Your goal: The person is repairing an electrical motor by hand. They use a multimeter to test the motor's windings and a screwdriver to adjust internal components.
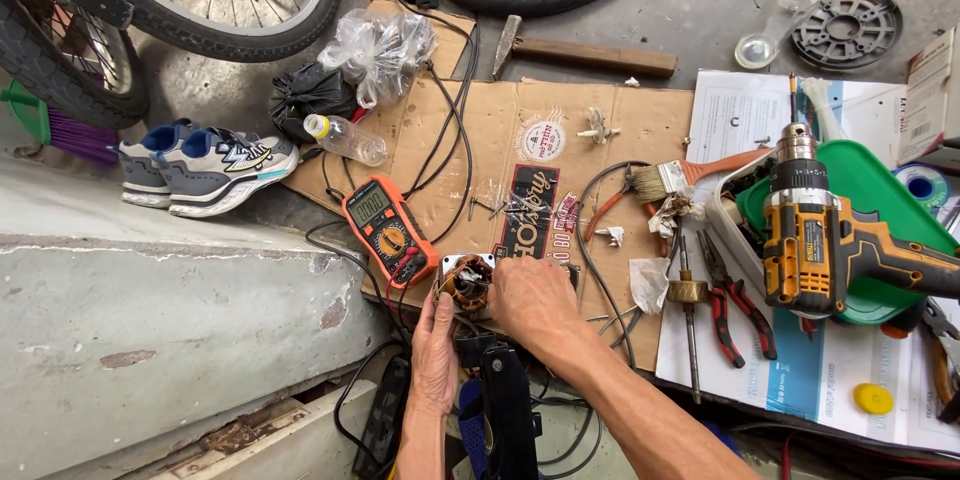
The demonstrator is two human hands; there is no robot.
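A small motor stator with copper windings (466,283) sits at the near edge of a flattened cardboard sheet (500,135). My left hand (435,355) grips its left side from below. My right hand (530,300) covers its right side, fingers curled on the metal frame. An orange multimeter (388,230) lies just left of the stator, its red and black leads running toward it. A black sandal strap and foot (500,410) show below my hands.
A yellow-black cordless drill (815,240) rests on a green tray lid at right. Red-handled pliers (735,300), a paintbrush (665,180), a hammer (585,55), loose screws, a plastic bottle (345,138), sneakers (205,165) and bicycle wheels (200,0) surround the cardboard. A concrete step (150,320) rises at left.
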